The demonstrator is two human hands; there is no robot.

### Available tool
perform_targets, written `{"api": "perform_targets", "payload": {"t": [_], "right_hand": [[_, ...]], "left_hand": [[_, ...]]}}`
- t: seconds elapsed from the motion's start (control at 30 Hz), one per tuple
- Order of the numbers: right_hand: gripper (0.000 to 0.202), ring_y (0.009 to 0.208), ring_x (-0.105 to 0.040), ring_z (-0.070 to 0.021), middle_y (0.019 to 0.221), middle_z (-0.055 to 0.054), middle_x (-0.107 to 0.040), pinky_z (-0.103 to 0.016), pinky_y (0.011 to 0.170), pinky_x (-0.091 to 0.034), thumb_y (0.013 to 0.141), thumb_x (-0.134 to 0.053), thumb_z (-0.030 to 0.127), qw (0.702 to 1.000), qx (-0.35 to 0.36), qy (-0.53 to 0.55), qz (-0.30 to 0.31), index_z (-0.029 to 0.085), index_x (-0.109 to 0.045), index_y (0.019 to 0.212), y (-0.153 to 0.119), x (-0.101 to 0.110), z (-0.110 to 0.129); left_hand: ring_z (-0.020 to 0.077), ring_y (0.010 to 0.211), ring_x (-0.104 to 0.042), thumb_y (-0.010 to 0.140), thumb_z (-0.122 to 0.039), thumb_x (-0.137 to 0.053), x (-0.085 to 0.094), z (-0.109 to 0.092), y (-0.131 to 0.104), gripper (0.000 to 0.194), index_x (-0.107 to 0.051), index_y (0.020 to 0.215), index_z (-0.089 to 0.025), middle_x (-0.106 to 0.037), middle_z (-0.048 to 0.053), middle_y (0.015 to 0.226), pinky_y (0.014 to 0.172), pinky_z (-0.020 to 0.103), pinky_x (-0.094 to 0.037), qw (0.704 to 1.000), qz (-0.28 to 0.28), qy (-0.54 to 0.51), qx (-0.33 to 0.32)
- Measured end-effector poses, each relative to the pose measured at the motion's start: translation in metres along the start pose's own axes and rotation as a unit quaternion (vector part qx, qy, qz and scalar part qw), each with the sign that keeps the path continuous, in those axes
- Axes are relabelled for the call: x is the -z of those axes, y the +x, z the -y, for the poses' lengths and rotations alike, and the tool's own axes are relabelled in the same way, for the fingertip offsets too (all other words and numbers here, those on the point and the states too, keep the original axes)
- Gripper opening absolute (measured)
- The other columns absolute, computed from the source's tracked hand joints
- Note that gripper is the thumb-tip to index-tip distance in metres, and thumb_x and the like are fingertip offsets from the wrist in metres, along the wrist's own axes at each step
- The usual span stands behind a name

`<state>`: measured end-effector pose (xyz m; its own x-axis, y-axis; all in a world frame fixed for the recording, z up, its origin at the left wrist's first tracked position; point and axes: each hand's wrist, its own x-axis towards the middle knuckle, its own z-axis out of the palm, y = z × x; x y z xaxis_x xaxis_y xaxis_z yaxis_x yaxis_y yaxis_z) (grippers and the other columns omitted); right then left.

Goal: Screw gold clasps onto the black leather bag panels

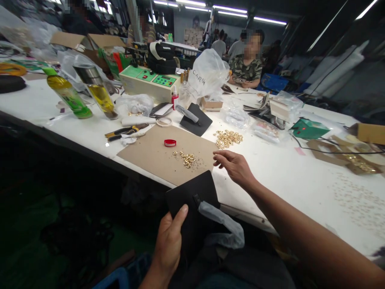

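At the near edge of the table (pixel 288 176), the left hand (pixel 170 240) is gripping a black panel (pixel 194 186), thumb on top. Farther right, the right hand (pixel 236 165) is hovering, fingers narrowed; I can't tell if they're pinching anything. Gold rings (pixel 189 161) are lying to its left on cardboard (pixel 147 150).

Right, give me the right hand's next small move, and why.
Probably lower the right hand to the larger heap of gold-coloured rings just beyond it and pick one: the heap looks within easy reach, and the left hand grips the black panel. Whether the right hand pinches something is too small to tell.
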<state>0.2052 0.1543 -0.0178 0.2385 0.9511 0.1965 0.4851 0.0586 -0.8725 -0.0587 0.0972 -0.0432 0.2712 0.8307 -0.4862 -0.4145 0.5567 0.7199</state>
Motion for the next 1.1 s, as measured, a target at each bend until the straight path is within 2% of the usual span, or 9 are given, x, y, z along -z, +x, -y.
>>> {"api": "perform_targets", "payload": {"t": [0.07, 0.17, 0.3, 0.43, 0.57, 0.7, 0.87, 1.0, 1.1], "right_hand": [[0.026, 0.077, -0.071, -0.0166, 0.091, -0.004, -0.074, -0.029, 0.071, -0.058, 0.102, -0.065, 0.039, 0.999, 0.026, 0.026, -0.007, 0.02, -0.077, 0.116, -0.042, 0.014, 0.017], [0.019, 0.083, -0.072, -0.0157, 0.094, -0.003, -0.075, -0.029, 0.077, -0.058, 0.101, -0.069, 0.029, 0.996, 0.082, 0.025, 0.022, 0.027, -0.08, 0.116, -0.096, 0.023, 0.04], [0.013, 0.08, -0.074, -0.0144, 0.093, -0.001, -0.08, -0.024, 0.072, -0.056, 0.094, -0.077, 0.02, 0.996, 0.086, 0.009, 0.011, 0.025, -0.083, 0.103, -0.134, 0.027, 0.055], [0.01, 0.075, -0.073, -0.0124, 0.084, 0.002, -0.079, -0.022, 0.069, -0.053, 0.089, -0.079, 0.013, 0.998, 0.06, -0.018, -0.013, 0.023, -0.081, 0.091, -0.151, 0.036, 0.057], [0.011, 0.08, -0.074, -0.0127, 0.088, 0.002, -0.079, -0.022, 0.075, -0.054, 0.089, -0.077, 0.011, 0.997, 0.066, -0.021, -0.031, 0.022, -0.08, 0.09, -0.167, 0.046, 0.053], [0.013, 0.079, -0.073, -0.0126, 0.088, 0.002, -0.079, -0.023, 0.074, -0.052, 0.09, -0.076, 0.01, 0.995, 0.081, -0.034, -0.052, 0.022, -0.079, 0.091, -0.179, 0.053, 0.047], [0.009, 0.081, -0.073, -0.0152, 0.088, 0.0, -0.079, -0.026, 0.074, -0.051, 0.094, -0.074, 0.016, 0.993, 0.082, -0.046, -0.066, 0.023, -0.079, 0.092, -0.187, 0.058, 0.041], [0.006, 0.079, -0.072, -0.0169, 0.087, 0.0, -0.079, -0.03, 0.076, -0.05, 0.095, -0.075, 0.02, 0.986, 0.09, -0.074, -0.118, 0.024, -0.078, 0.093, -0.192, 0.059, 0.035], [0.006, 0.079, -0.071, -0.0184, 0.085, -0.001, -0.078, -0.034, 0.079, -0.047, 0.097, -0.076, 0.026, 0.972, 0.104, -0.121, -0.175, 0.024, -0.075, 0.091, -0.195, 0.058, 0.033]], "left_hand": [[0.0312, 0.101, -0.078, 0.081, -0.042, -0.086, -0.003, 0.005, -0.001, 0.042, -0.08, 0.112, -0.014, -0.083, 0.01, 0.1, 0.09, 0.04, -0.064, 1.0, 0.021, 0.021, -0.009], [0.0297, 0.105, -0.077, 0.086, -0.044, -0.082, -0.009, 0.015, -0.003, 0.045, -0.078, 0.12, -0.015, -0.082, 0.01, 0.108, 0.093, 0.038, -0.062, 0.996, 0.056, 0.058, -0.035], [0.0281, 0.114, -0.073, 0.092, -0.045, -0.076, -0.022, 0.025, -0.015, 0.048, -0.073, 0.132, -0.019, -0.079, 0.008, 0.123, 0.101, 0.036, -0.058, 0.981, 0.098, 0.139, -0.092], [0.028, 0.117, -0.071, 0.094, -0.048, -0.073, -0.04, 0.033, -0.034, 0.047, -0.074, 0.13, -0.018, -0.079, 0.007, 0.123, 0.104, 0.035, -0.056, 0.962, 0.105, 0.214, -0.133], [0.029, 0.12, -0.07, 0.095, -0.05, -0.07, -0.054, 0.044, -0.048, 0.049, -0.073, 0.132, -0.019, -0.078, 0.007, 0.127, 0.104, 0.035, -0.056, 0.952, 0.115, 0.242, -0.152], [0.0305, 0.12, -0.07, 0.094, -0.051, -0.07, -0.064, 0.052, -0.058, 0.049, -0.073, 0.132, -0.02, -0.077, 0.007, 0.128, 0.1, 0.035, -0.057, 0.948, 0.123, 0.253, -0.149], [0.0313, 0.119, -0.069, 0.092, -0.052, -0.072, -0.079, 0.056, -0.074, 0.045, -0.079, 0.122, -0.021, -0.079, 0.006, 0.123, 0.105, 0.036, -0.053, 0.938, 0.093, 0.292, -0.162], [0.0326, 0.116, -0.069, 0.092, -0.056, -0.07, -0.088, 0.058, -0.081, 0.045, -0.081, 0.118, -0.02, -0.08, 0.008, 0.118, 0.105, 0.038, -0.052, 0.913, 0.093, 0.348, -0.19], [0.0333, 0.119, -0.068, 0.092, -0.058, -0.069, -0.094, 0.06, -0.083, 0.047, -0.08, 0.117, -0.02, -0.08, 0.008, 0.117, 0.107, 0.04, -0.051, 0.911, 0.091, 0.351, -0.198]]}}
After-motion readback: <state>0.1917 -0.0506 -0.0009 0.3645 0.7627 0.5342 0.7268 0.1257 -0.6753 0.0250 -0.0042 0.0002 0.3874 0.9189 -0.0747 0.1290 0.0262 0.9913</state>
